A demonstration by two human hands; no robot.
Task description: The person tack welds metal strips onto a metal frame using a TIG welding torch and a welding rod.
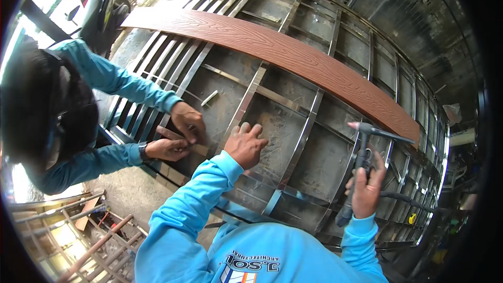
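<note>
My right hand (367,186) is wrapped round a welding torch (361,165) with a pinkish nozzle and a long thin rod at its top. My left hand (245,147) is over the metal frame (297,160), its fingers bent and apart, with nothing seen in it. A co-worker's two hands (175,139) are left of mine and hold a small reddish-brown strip (170,134). Across the frame lies a long reddish-brown wood-grain plank (283,50).
A small pale piece (209,98) lies inside the frame. The co-worker (47,105) leans in from the left. A yellow tape measure (412,218) is at the right, near a dark cable (408,199). Metal bars (99,246) fill the lower left; a motorcycle (102,15) stands behind.
</note>
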